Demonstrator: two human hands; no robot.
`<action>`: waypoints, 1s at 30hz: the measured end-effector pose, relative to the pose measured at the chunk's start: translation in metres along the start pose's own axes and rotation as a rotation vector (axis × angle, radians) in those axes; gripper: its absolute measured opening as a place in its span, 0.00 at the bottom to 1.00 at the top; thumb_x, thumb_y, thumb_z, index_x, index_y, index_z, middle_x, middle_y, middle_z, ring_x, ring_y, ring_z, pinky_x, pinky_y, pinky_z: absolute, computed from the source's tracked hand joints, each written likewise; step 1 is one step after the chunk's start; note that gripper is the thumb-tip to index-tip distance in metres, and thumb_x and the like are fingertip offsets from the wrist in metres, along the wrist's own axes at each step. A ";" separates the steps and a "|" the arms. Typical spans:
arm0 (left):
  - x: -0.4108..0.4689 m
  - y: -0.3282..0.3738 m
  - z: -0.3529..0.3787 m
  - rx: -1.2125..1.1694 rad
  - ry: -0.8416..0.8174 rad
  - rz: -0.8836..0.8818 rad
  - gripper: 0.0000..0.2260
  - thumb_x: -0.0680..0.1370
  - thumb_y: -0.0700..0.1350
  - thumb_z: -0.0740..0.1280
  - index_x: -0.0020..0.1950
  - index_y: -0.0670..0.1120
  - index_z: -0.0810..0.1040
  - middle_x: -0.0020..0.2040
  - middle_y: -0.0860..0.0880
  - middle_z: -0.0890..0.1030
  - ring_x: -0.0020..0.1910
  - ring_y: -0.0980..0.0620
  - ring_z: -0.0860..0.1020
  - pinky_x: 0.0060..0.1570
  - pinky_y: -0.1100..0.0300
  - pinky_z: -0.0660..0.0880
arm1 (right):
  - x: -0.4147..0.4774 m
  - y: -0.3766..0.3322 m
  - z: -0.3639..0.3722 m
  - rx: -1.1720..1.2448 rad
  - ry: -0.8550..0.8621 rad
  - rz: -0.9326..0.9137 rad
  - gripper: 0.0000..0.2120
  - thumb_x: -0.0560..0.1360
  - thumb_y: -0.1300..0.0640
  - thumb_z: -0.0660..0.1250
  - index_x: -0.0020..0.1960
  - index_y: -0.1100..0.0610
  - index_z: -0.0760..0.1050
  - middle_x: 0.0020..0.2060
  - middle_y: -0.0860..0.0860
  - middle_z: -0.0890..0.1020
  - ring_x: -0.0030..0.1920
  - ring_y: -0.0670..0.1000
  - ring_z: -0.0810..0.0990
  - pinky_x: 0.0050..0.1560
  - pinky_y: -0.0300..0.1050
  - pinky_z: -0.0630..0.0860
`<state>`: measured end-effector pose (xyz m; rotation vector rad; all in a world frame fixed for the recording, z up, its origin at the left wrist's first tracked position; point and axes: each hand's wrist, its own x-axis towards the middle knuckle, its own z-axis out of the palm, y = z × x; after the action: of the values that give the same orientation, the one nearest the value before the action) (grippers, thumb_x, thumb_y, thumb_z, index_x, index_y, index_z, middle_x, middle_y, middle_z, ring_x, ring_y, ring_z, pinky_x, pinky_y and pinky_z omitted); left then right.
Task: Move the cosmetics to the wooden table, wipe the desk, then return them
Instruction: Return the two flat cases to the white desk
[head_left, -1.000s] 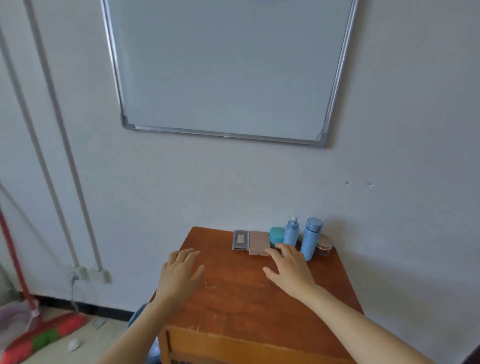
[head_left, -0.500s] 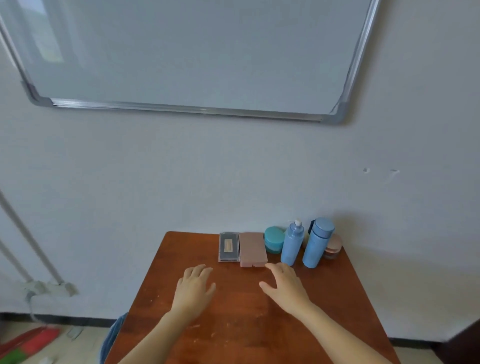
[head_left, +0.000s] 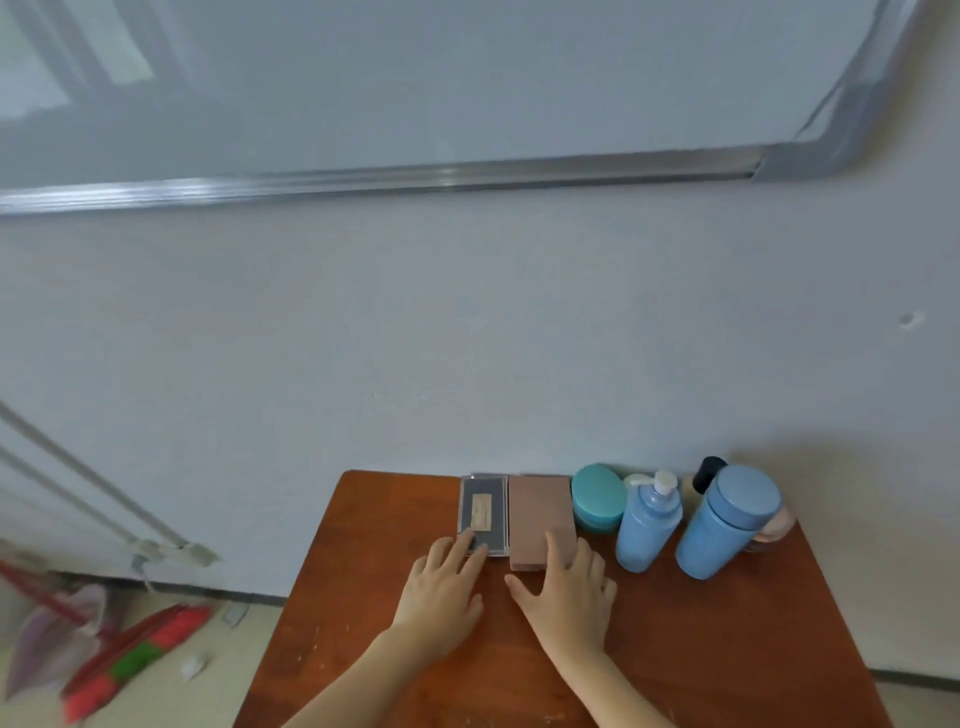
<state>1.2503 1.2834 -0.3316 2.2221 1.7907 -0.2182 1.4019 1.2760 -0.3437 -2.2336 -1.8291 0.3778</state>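
No legible text anywhere. Dark case (head_left: 483, 512) carries a small tan label (head_left: 482, 510), its print too blurred to read. Bottles (head_left: 649, 525) and jar (head_left: 598, 496) show no readable markings. Whiteboard (head_left: 415, 78) blank.

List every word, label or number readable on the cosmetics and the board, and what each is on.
Nothing can be read.
Dark case: a tan label with marks too blurred to read.
Pink case, teal jar, pump bottle, blue bottle: no text shows.
Whiteboard: blank, only reflections.
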 end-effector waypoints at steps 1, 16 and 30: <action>0.004 0.001 0.000 0.014 -0.010 0.015 0.26 0.78 0.50 0.54 0.74 0.53 0.50 0.77 0.53 0.48 0.74 0.48 0.47 0.72 0.51 0.52 | 0.002 -0.002 0.002 -0.002 0.007 0.011 0.36 0.69 0.33 0.60 0.71 0.50 0.59 0.66 0.55 0.68 0.64 0.55 0.66 0.59 0.50 0.66; -0.017 -0.024 0.008 -0.024 -0.043 -0.016 0.26 0.78 0.51 0.54 0.74 0.55 0.49 0.76 0.57 0.46 0.74 0.47 0.50 0.71 0.49 0.52 | 0.008 -0.027 0.006 -0.040 0.043 0.165 0.34 0.68 0.32 0.60 0.65 0.52 0.61 0.63 0.55 0.67 0.63 0.55 0.66 0.58 0.49 0.67; -0.069 -0.060 0.009 -0.034 0.129 -0.193 0.23 0.77 0.60 0.51 0.69 0.54 0.62 0.68 0.54 0.69 0.70 0.48 0.62 0.71 0.47 0.53 | -0.079 -0.038 0.020 -0.048 0.027 0.120 0.25 0.66 0.40 0.63 0.59 0.47 0.61 0.63 0.50 0.65 0.62 0.52 0.66 0.57 0.47 0.66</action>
<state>1.1773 1.2278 -0.3275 2.0830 2.0628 -0.0832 1.3449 1.2067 -0.3453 -2.3767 -1.7132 0.3265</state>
